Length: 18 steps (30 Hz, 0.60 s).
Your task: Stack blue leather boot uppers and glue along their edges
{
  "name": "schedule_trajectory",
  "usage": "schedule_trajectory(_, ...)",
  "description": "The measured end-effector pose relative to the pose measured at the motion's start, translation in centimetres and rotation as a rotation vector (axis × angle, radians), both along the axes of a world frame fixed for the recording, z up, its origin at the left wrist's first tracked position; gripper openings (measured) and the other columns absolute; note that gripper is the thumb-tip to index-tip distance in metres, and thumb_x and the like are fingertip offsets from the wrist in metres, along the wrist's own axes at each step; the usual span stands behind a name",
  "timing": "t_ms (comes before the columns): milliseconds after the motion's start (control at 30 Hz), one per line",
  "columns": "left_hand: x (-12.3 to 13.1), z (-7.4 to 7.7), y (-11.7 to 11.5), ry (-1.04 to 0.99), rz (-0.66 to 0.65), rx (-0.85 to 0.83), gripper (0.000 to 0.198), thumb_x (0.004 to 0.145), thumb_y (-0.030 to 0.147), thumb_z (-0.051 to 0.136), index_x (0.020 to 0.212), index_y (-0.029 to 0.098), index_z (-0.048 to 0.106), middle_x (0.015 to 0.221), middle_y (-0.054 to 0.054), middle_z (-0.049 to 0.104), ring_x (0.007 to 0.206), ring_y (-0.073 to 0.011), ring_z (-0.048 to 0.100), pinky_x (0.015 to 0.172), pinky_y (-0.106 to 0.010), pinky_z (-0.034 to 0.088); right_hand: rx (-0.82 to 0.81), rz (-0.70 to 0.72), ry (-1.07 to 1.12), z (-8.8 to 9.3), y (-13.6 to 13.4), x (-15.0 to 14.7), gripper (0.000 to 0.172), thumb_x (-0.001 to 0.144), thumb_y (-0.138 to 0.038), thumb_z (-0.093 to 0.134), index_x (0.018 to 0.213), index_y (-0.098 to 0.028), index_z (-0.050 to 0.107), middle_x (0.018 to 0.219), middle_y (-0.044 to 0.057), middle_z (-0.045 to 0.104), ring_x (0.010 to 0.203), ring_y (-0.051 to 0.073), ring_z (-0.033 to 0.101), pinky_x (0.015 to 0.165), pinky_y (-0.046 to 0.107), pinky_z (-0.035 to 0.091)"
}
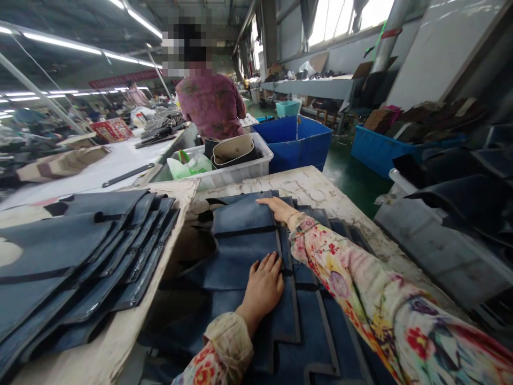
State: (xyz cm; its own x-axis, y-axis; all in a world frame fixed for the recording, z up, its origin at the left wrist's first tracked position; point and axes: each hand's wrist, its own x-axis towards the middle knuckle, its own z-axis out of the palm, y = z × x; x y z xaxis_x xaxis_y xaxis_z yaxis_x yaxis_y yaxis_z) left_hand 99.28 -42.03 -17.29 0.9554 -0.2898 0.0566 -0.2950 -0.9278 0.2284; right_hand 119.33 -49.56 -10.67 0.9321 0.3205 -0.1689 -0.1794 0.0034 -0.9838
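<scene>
My left hand [265,282] lies flat on a dark blue leather-like panel [242,246], near its right edge, fingers stretched and slightly apart. Farther up the same panel, my right hand [282,209] rests at the top right corner with its index finger extended across the surface; its other fingers are partly hidden. Beneath it, more blue panels [308,310] with grey edging lie overlapped in a stepped row. A second fanned stack of blue panels [80,246] sits on a board [132,331] to the left.
The worn table [316,184] ends at the right. Beyond it stand a white crate [240,174] with bags and pieces, and a blue bin [296,141]. A grey crate [436,240] with dark pieces is at the right. A person [210,101] is ahead, back turned.
</scene>
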Motion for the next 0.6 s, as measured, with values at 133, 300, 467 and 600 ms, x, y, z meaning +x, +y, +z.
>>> schedule_trajectory(133,0.7,0.6,0.8,0.003,-0.016,0.007,0.045,0.088,0.023,0.035,0.132,0.023,0.044,0.143,-0.002,0.036,0.132,-0.0191,0.032,0.109,-0.046,0.028,0.13,0.062,-0.027,1.4,0.3,0.2,0.022,0.071,-0.02,0.063,0.091,-0.011,0.064,0.078,0.004,0.067,0.071,0.014,0.063,0.071,0.025,0.05)
schedule_trajectory(300,1.4,0.7,2.0,-0.019,0.008,0.021,0.047,0.085,0.021,0.037,0.131,0.023,0.045,0.143,-0.003,0.035,0.132,-0.0213,0.032,0.109,-0.049,0.027,0.018,-0.107,0.026,-1.4,-2.0,2.1,0.009,0.072,-0.014,0.059,0.081,-0.012,0.062,0.062,0.001,0.062,0.062,0.012,0.059,0.065,0.023,0.049)
schedule_trajectory(467,1.4,0.1,1.8,-0.017,0.0,0.007,0.048,0.086,0.023,0.039,0.134,0.022,0.042,0.144,-0.004,0.035,0.131,-0.0209,0.033,0.104,-0.043,0.034,-0.101,-0.089,0.136,-3.6,-2.1,3.8,0.003,0.074,-0.009,0.058,0.075,-0.012,0.058,0.057,-0.002,0.058,0.054,0.01,0.055,0.062,0.026,0.048)
schedule_trajectory(600,1.3,0.1,1.5,-0.006,0.029,0.014,0.046,0.087,0.024,0.037,0.133,0.023,0.043,0.143,-0.002,0.036,0.129,-0.0199,0.035,0.103,-0.041,0.036,-0.063,-0.029,0.111,-1.6,0.2,3.7,0.009,0.076,-0.013,0.056,0.083,-0.012,0.061,0.063,0.0,0.06,0.058,0.012,0.058,0.064,0.027,0.048)
